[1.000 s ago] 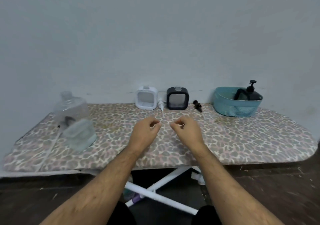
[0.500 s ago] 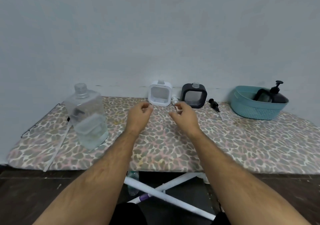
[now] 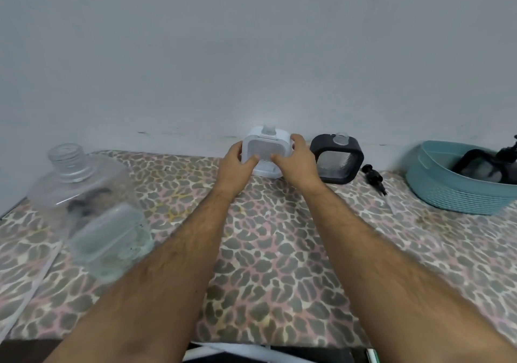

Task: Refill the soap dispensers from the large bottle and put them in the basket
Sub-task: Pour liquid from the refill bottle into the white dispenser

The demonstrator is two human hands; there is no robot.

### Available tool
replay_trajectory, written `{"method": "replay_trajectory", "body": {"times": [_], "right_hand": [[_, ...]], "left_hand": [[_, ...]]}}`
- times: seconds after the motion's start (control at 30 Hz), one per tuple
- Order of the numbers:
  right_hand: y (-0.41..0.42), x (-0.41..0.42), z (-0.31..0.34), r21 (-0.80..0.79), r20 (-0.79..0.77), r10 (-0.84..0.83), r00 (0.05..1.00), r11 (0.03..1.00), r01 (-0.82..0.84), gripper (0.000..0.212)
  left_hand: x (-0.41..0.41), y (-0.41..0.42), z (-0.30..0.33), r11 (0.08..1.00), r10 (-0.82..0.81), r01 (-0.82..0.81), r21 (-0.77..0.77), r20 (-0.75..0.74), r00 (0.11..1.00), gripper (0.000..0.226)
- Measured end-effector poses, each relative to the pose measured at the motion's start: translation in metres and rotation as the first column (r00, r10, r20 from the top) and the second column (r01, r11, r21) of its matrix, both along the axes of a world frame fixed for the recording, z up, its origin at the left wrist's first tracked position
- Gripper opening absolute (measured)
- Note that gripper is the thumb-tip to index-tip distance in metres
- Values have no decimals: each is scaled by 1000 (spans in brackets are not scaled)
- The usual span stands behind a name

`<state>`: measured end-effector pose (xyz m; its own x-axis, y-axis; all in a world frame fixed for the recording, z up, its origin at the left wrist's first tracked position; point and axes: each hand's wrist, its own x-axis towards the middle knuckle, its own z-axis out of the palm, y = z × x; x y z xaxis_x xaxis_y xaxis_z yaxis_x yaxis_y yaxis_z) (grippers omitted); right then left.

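A white square soap dispenser (image 3: pixel 264 151) stands at the back of the table, by the wall, its neck uncapped. My left hand (image 3: pixel 234 167) grips its left side and my right hand (image 3: pixel 296 164) grips its right side, thumbs on the front. A black dispenser (image 3: pixel 337 158), also uncapped, stands just right of it. Its black pump head (image 3: pixel 373 178) lies on the cloth beside it. The large clear bottle (image 3: pixel 86 209), cap off, stands at the left with a little liquid inside. A teal basket (image 3: pixel 447 192) at the right holds a black dispenser (image 3: pixel 484 167) with its pump on.
The table wears a leopard-print cloth (image 3: pixel 265 250) and ends at a plain wall behind. A white strip (image 3: pixel 33 284) lies along the left edge. White frame legs (image 3: pixel 229 353) show below the front edge.
Both hands moved forward from mid-table to the back and took hold of the white dispenser. The view shifted closer and leftward.
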<state>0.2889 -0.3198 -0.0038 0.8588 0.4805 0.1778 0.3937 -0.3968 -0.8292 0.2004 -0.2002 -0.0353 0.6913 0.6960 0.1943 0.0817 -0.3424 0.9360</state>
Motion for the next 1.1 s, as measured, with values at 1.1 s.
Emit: {"method": "replay_trajectory", "body": {"times": [1.1], "right_hand": [[-183, -143, -20, 180, -30, 215, 976, 962, -206, 59]], "left_hand": [[-175, -152, -7, 994, -93, 96, -46, 66, 993, 44]]}}
